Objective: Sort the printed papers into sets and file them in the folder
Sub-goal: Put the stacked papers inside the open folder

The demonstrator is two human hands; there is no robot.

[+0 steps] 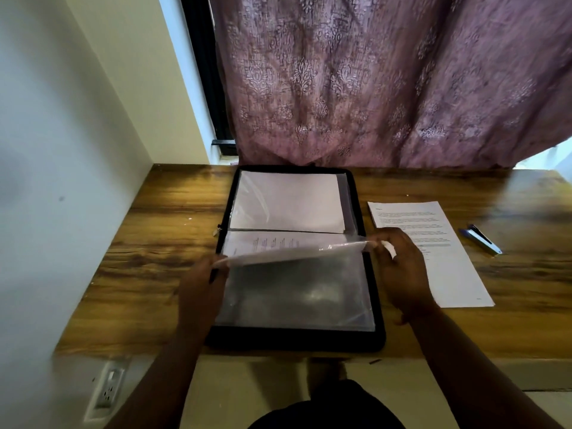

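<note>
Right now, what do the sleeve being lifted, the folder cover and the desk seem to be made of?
Sleeve: thin clear plastic, glossy; it shows glare and the dark backing through it. Folder cover: black and matte, probably fabric or faux leather, with a zip pull on its left edge. Desk: wood or wood-look laminate, brown grain, slight sheen.

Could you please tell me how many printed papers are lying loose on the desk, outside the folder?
1: a printed paper lies on the desk right of the folder, partly under the right hand. More sheets may lie beneath it.
</note>
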